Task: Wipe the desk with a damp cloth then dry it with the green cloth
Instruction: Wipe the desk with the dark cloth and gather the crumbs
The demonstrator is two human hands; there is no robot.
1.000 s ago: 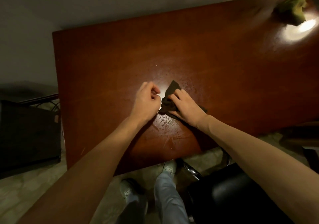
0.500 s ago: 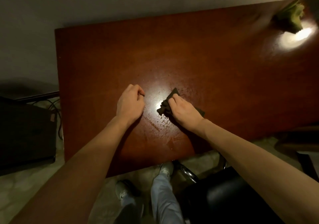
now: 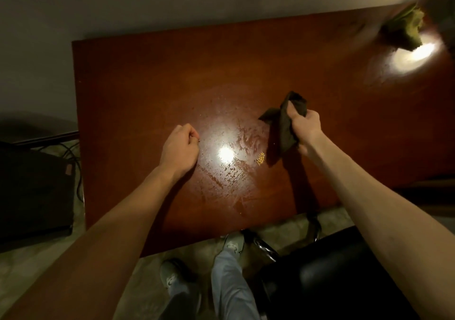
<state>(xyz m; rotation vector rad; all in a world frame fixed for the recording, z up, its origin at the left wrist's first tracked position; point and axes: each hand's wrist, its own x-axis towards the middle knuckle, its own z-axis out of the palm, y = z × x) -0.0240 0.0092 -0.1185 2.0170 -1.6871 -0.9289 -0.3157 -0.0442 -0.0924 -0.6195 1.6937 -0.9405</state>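
Right hand (image 3: pixel 305 128) clenched round dark crumpled cloth (image 3: pixel 283 127) — ends trailing left of it, left hand (image 3: pixel 179 147) curled, empty, crumpled green cloth (image 3: pixel 403 30) far beyond.

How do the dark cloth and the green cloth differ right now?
The dark cloth is gripped in the right hand; the green cloth lies untouched. The dark cloth is near the middle of the desk, by the wet streaks; the green cloth sits at the far right corner. Both are crumpled.
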